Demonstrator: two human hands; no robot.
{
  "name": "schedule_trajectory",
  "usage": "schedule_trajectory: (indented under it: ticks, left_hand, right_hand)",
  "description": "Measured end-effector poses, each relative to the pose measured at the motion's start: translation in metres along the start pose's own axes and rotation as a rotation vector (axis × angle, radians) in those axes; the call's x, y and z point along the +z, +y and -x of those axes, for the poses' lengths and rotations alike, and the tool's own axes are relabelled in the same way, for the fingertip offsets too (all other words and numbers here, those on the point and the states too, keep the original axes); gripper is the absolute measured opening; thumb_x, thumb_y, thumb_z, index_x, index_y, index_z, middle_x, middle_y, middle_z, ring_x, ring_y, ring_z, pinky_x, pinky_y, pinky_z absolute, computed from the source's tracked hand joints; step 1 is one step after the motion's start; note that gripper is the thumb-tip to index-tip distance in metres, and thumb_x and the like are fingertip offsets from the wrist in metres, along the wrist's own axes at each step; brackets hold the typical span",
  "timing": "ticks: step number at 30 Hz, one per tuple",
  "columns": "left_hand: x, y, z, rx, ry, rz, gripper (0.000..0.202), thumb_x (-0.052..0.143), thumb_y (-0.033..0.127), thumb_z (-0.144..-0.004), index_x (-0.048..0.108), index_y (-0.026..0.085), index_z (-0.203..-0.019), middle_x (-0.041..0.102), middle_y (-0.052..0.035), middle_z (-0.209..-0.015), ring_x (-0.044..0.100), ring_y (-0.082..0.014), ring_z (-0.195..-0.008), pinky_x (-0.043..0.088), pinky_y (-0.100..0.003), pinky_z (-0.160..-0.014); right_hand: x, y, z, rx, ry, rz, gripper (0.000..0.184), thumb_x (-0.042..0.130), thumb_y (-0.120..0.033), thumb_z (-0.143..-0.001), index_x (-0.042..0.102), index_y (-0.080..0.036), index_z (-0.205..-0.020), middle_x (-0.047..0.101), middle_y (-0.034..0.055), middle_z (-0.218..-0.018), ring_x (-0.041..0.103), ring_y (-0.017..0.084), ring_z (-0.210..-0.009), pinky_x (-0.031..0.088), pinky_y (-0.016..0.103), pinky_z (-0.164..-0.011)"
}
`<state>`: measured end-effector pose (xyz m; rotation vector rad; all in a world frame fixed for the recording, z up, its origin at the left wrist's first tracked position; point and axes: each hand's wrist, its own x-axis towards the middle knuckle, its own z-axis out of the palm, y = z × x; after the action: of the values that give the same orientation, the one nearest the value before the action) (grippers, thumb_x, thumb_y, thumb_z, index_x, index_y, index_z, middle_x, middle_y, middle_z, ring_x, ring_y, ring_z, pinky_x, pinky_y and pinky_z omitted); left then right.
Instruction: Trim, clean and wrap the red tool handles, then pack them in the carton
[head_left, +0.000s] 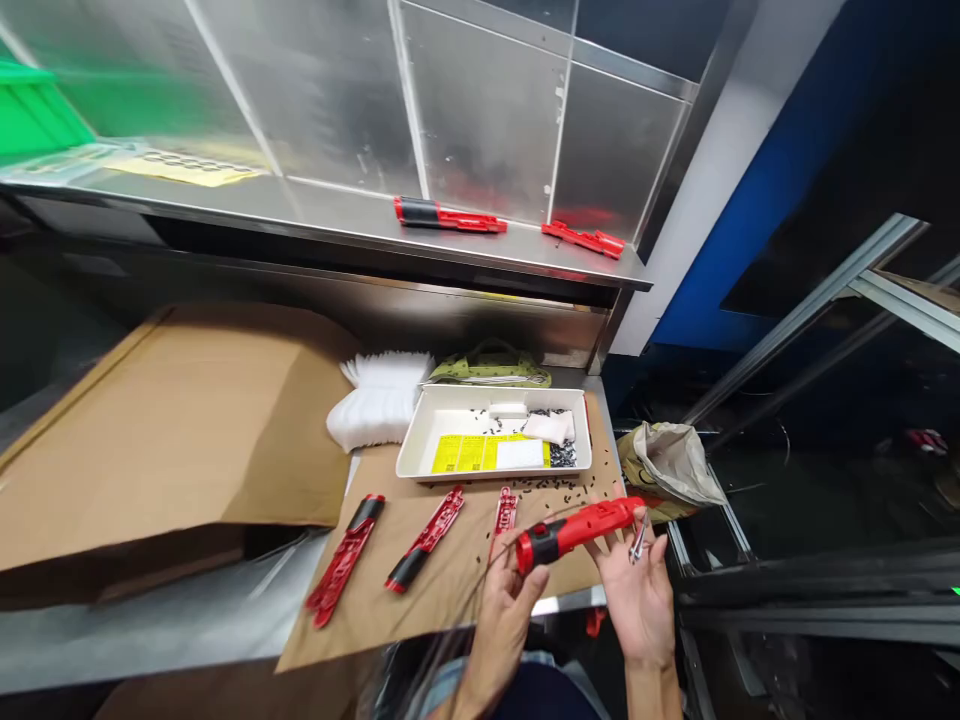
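Observation:
My left hand (502,625) grips the black end of a red and black plastic tool housing (574,533), held above the brown paper sheet (450,570). My right hand (636,600) is under the housing's red far end, its fingers pinching small metal tweezers (638,537). Thin wires trail from the housing past my left hand. Several red housing halves (345,560) lie on the paper just left of my hands, and black specks are scattered around them.
A white tray (491,470) holds black screws and yellow paper. White foam sheets (379,402) lie beside it, with a cardboard sheet (172,430) to the left. Two red parts (448,214) sit on a steel shelf above. A crumpled paper bag (667,468) is on the right.

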<state>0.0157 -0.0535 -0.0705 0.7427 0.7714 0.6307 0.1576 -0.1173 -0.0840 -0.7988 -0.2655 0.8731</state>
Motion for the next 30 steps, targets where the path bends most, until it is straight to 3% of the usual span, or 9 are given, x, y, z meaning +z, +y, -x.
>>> schedule_trajectory:
  ticks: [4, 8, 11, 14, 18, 21, 24, 27, 30]
  left_hand:
    - [0.010, -0.001, 0.019, 0.036, -0.115, -0.039, 0.057, 0.082, 0.037, -0.070, 0.064, 0.038, -0.124, 0.067, -0.0014, -0.129, 0.062, -0.0275, -0.119, 0.044, -0.037, -0.108]
    - [0.015, 0.030, 0.026, -0.353, -0.455, 0.138, 0.055, 0.056, 0.061, -0.087, 0.073, 0.016, -0.113, 0.075, -0.0145, -0.103, 0.073, -0.0247, -0.089, 0.056, -0.034, -0.082]
    - [0.021, 0.044, 0.025, -0.603, -0.580, 0.253, 0.065, 0.036, 0.060, -0.097, 0.075, 0.008, -0.104, 0.076, -0.0132, -0.080, 0.071, -0.0164, -0.065, 0.056, -0.023, -0.061]
    - [0.027, 0.040, 0.024, -0.658, -0.539, 0.384, 0.054, 0.042, 0.050, -0.099, 0.076, 0.007, -0.092, 0.071, -0.0071, -0.067, 0.060, -0.0084, -0.045, 0.050, -0.016, -0.046]
    - [0.026, 0.032, 0.029, -0.521, -0.427, 0.541, 0.038, 0.057, 0.039, -0.093, 0.072, 0.006, -0.107, 0.075, -0.0104, -0.081, 0.069, -0.0131, -0.060, 0.055, -0.019, -0.054]
    - [0.022, 0.034, 0.036, -0.421, -0.318, 0.551, 0.032, 0.066, 0.031, -0.088, 0.070, 0.006, -0.107, 0.074, -0.0098, -0.084, 0.071, -0.0154, -0.072, 0.056, -0.022, -0.065]
    - [0.021, 0.038, 0.044, -0.339, -0.236, 0.498, 0.026, 0.076, 0.029, -0.080, 0.072, 0.011, -0.098, 0.072, -0.0058, -0.079, 0.072, -0.0192, -0.077, 0.056, -0.027, -0.070]
    - [0.024, 0.043, 0.051, -0.285, -0.167, 0.405, 0.026, 0.075, 0.032, -0.082, 0.073, 0.018, -0.104, 0.072, -0.0038, -0.079, 0.071, -0.0177, -0.074, 0.054, -0.025, -0.067]
    - [0.028, 0.049, 0.056, -0.274, -0.164, 0.374, 0.029, 0.061, 0.037, -0.091, 0.073, 0.019, -0.111, 0.075, -0.0074, -0.088, 0.066, -0.0134, -0.067, 0.050, -0.021, -0.063]
  right_hand:
    - [0.011, -0.026, -0.001, -0.040, 0.021, 0.015, 0.045, 0.056, -0.066, -0.087, 0.065, -0.039, -0.122, 0.056, 0.0039, -0.144, 0.054, 0.029, -0.131, 0.039, 0.062, -0.108]
    - [0.014, -0.048, 0.005, -0.022, -0.016, 0.112, 0.049, 0.062, -0.068, -0.082, 0.067, -0.034, -0.117, 0.060, 0.0069, -0.138, 0.057, 0.030, -0.127, 0.045, 0.059, -0.102]
    - [0.026, -0.057, 0.013, 0.058, -0.116, 0.195, 0.051, 0.066, -0.071, -0.077, 0.069, -0.028, -0.103, 0.064, 0.0118, -0.131, 0.062, 0.032, -0.120, 0.054, 0.054, -0.090]
    - [0.036, -0.062, 0.021, 0.065, -0.214, 0.319, 0.053, 0.069, -0.072, -0.073, 0.068, -0.024, -0.096, 0.062, 0.0149, -0.131, 0.062, 0.033, -0.119, 0.057, 0.049, -0.085]
    - [0.024, -0.069, 0.035, -0.419, -0.026, 0.533, 0.036, 0.070, -0.055, -0.083, 0.069, -0.022, -0.098, 0.054, 0.0096, -0.137, 0.055, 0.022, -0.123, 0.052, 0.033, -0.094]
    - [0.009, -0.067, 0.055, -0.653, -0.009, 0.623, 0.029, 0.071, -0.042, -0.087, 0.068, -0.020, -0.105, 0.066, 0.0078, -0.106, 0.066, 0.016, -0.092, 0.056, 0.026, -0.075]
    - [0.010, -0.057, 0.081, -0.639, -0.081, 0.709, 0.034, 0.072, -0.035, -0.087, 0.064, -0.017, -0.115, 0.071, 0.0058, -0.082, 0.069, 0.017, -0.070, 0.058, 0.026, -0.059]
    - [0.022, -0.048, 0.100, -0.540, -0.031, 0.765, 0.041, 0.066, -0.029, -0.092, 0.054, -0.019, -0.130, 0.073, 0.0061, -0.085, 0.074, 0.019, -0.073, 0.061, 0.027, -0.061]
    - [0.025, -0.049, 0.102, -0.566, -0.127, 0.783, 0.034, 0.069, -0.023, -0.090, 0.059, -0.022, -0.122, 0.074, 0.0078, -0.095, 0.076, 0.022, -0.084, 0.066, 0.032, -0.068]
